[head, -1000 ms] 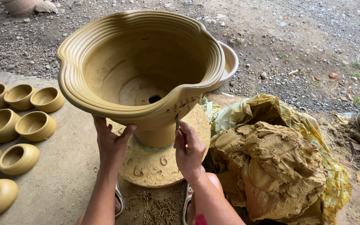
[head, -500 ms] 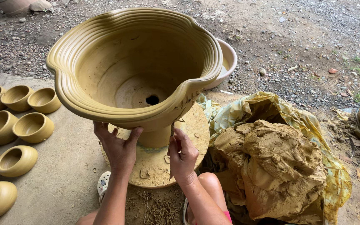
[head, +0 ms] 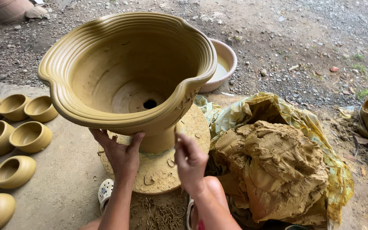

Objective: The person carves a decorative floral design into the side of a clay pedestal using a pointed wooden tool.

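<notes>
A large wet clay pot (head: 128, 72) with a ribbed, wavy rim and a hole in its floor stands on a round wheel (head: 162, 170). My left hand (head: 120, 155) rests flat against the pot's underside near the narrow foot. My right hand (head: 190, 159) is beside the foot, fingers pinched on a thin tool that touches the pot's outer wall just below the rim.
Several small clay bowls (head: 11, 140) sit in rows on the concrete at left. A big lump of raw clay (head: 277, 166) lies on yellow plastic sheeting at right. A pink water basin (head: 224, 64) stands behind the pot. Gravel ground lies beyond.
The pot has turned on the wheel, its rim spout swinging right. Both hands stay under the pot, and my right hand has shifted slightly right.
</notes>
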